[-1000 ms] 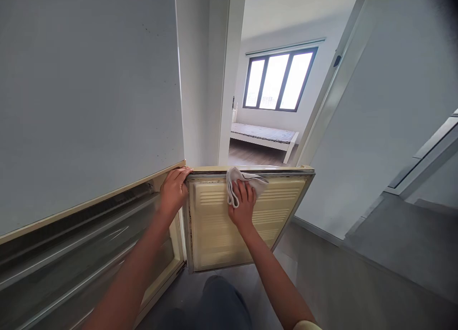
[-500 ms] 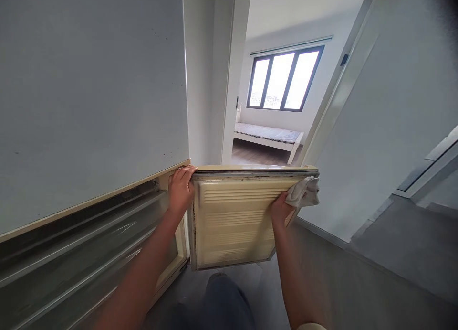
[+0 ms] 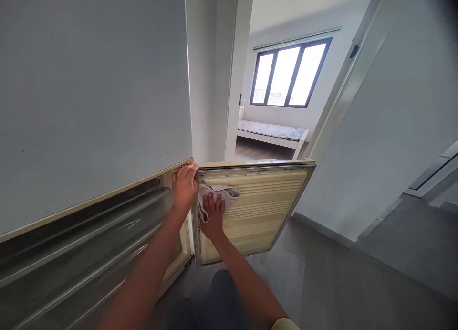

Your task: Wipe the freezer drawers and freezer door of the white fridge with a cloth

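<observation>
An open refrigerator door [image 3: 266, 203] with a ribbed, yellowed inner panel and a grey, dirt-marked seal stands in front of me. My left hand [image 3: 185, 186] is closed over its top corner on the hinge side, fingers curled across the edge. Against the panel's upper left, my right hand [image 3: 213, 220] presses a crumpled whitish cloth [image 3: 229, 193]; part of the cloth lies under the fingers. Left of the hinge is the open compartment with translucent drawer fronts [image 3: 82, 246].
The refrigerator's grey side or upper front [image 3: 93, 81] fills the upper left. Past a door frame [image 3: 234, 77] are a bed [image 3: 272, 132] and a window [image 3: 289, 74]. Below lies grey flooring [image 3: 322, 272], with my leg [image 3: 225, 296] under the door.
My right hand has moved the cloth left across the panel, from the door's outer upper corner to the hinge side. My left hand keeps its hold. The door's outer side has swung slightly.
</observation>
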Motion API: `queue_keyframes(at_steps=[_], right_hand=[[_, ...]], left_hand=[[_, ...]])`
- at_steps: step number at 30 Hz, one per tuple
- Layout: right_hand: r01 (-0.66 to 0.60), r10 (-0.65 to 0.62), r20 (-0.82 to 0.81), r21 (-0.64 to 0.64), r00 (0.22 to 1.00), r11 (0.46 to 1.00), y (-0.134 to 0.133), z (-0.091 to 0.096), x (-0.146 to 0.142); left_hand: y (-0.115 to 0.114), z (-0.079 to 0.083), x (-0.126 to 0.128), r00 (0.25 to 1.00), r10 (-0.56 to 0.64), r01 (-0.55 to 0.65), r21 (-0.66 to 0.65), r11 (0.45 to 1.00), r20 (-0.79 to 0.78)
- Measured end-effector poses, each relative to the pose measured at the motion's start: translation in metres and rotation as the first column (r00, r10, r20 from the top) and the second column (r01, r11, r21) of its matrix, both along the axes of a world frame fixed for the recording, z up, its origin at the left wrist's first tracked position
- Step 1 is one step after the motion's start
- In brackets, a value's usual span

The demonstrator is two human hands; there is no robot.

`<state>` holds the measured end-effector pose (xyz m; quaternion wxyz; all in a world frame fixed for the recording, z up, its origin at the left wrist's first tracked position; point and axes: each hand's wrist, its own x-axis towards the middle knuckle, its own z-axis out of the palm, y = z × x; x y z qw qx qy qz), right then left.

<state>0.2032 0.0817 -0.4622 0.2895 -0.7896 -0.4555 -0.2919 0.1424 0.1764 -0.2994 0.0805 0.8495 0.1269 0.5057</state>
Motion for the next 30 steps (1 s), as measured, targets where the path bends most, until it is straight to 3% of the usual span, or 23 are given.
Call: queue_keyframes(at_steps=[4, 7, 11, 14, 18, 22, 24, 26, 30], right_hand=[[-0.068, 0.073, 0.035, -0.12, 0.997, 0.99, -0.012, -0.01, 0.003], [-0.045, 0.049, 0.036, -0.12, 0.998, 0.992, -0.037, -0.015, 0.02], [0.067, -0.067, 0.025, -0.019, 0.997, 0.998, -0.074, -0.027, 0.054], [0.144, -0.149, 0.02, 0.144, 0.989, 0.979, -0.102, -0.032, 0.086], [0.25, -0.231, -0.094, 0.356, 0.968, 0.9, -0.141, -0.023, 0.137], [0.366, -0.248, -0.282, 0.529, 0.927, 0.766, -0.17, -0.001, 0.176], [0.397, -0.237, -0.335, 0.577, 0.912, 0.714, -0.171, 0.009, 0.183], [0.4, -0.214, -0.361, 0.595, 0.908, 0.697, -0.16, 0.016, 0.178], [0.331, -0.163, -0.324, 0.576, 0.932, 0.747, -0.114, 0.012, 0.137]], left_hand=[[-0.002, 0.002, -0.002, 1.0, 0.01, -0.01, -0.006, 1.0, -0.026], [-0.003, 0.004, -0.003, 0.999, 0.01, -0.01, -0.012, 1.0, -0.033], [-0.004, 0.004, -0.002, 1.0, 0.011, -0.012, -0.023, 1.0, -0.027], [-0.003, 0.003, -0.001, 1.0, 0.006, -0.006, -0.028, 1.0, -0.026], [-0.003, 0.003, 0.0, 1.0, -0.002, 0.001, -0.033, 0.999, -0.031], [-0.003, 0.004, -0.001, 0.999, 0.002, -0.003, -0.038, 0.999, -0.036], [-0.004, 0.004, -0.001, 0.999, 0.004, -0.006, -0.039, 0.999, -0.041], [-0.005, 0.005, -0.002, 0.999, 0.007, -0.009, -0.043, 0.999, -0.046], [-0.007, 0.005, -0.001, 0.998, 0.014, -0.017, -0.055, 0.998, -0.055]])
